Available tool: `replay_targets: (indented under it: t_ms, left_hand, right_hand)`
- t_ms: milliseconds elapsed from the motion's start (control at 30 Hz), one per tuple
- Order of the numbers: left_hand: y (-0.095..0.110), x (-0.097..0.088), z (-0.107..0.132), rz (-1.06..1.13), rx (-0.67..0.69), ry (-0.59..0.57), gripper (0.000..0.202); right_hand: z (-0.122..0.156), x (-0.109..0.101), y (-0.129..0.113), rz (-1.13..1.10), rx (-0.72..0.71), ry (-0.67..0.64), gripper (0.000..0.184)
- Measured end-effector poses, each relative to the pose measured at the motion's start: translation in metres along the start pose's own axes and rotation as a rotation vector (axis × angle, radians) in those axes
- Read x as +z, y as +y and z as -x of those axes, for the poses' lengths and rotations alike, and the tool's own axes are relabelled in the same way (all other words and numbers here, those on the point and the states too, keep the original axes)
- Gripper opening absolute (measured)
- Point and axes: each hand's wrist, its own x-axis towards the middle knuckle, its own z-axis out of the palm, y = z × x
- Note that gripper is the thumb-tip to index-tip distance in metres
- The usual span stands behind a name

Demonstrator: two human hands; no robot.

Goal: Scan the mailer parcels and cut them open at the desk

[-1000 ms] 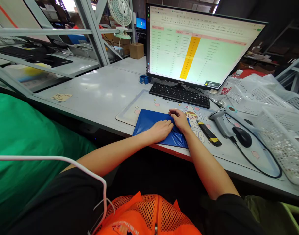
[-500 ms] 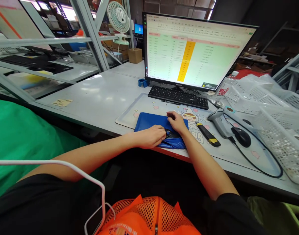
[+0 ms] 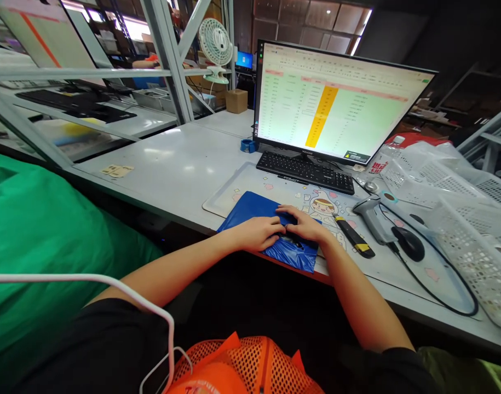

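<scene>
A flat, glossy blue plastic bag [image 3: 252, 207] lies at the desk's front edge, its near corner slightly over the edge. My left hand [image 3: 260, 232] presses on the bag's left side with fingers curled into the plastic. From the right, my right hand [image 3: 304, 223] reaches over the bag, thumb and fingers bent onto it, its fingertips close to those of my left hand. Between and below the hands, a dark item [image 3: 293, 239] shows in a gap in the plastic; its kind cannot be made out.
Right of the bag lie a black and yellow utility knife [image 3: 355, 236], a barcode scanner [image 3: 373, 219] with a cable and a black mouse [image 3: 408, 243]. Behind are a keyboard [image 3: 305, 172] and monitor [image 3: 336, 104]. White plastic baskets [image 3: 467, 241] crowd the right side. A blue tape roll [image 3: 248, 145] stands by the monitor.
The bag has turned, its near corner now sticking out further toward me. My right hand has moved in closer to my left. The head view has shifted slightly.
</scene>
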Motion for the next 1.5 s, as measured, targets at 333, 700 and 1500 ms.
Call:
replay_targets:
  t_ms: [333, 700, 1500]
  left_hand:
    - [0.009, 0.001, -0.018, -0.18, -0.047, -0.15, 0.024]
    - [-0.008, 0.004, -0.008, -0.11, 0.058, -0.054, 0.021]
    - [0.01, 0.019, -0.025, 0.132, 0.237, 0.576, 0.044]
  right_hand:
    - [0.0, 0.005, 0.002, -0.025, 0.02, 0.061, 0.061]
    - [0.0, 0.004, -0.001, -0.066, 0.047, 0.066, 0.063]
    - [-0.003, 0.027, -0.019, 0.206, 0.006, 0.008, 0.067]
